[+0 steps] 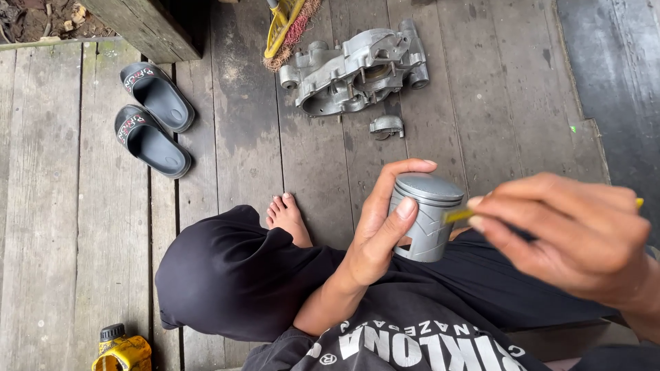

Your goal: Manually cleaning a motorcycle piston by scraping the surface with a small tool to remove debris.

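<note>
grey metal piston (427,218) upright above lap, clasped by left hand (377,230), thumb on its side wall. right hand (574,237) pinches thin yellow tool (459,215), tip touching piston's side. beyond on plank floor (227,124): engine casing (357,69), small metal part (387,126); black slippers (152,117) well apart.

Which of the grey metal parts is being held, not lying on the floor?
The ribbed grey cylinder, gripped in the left hand. The big casing and small bracket lie on the planks.

I'm in a black short-sleeved shirt (412,343) with white block lettering across the chest, loose black trousers (234,275), barefoot, nothing on my hands.
</note>
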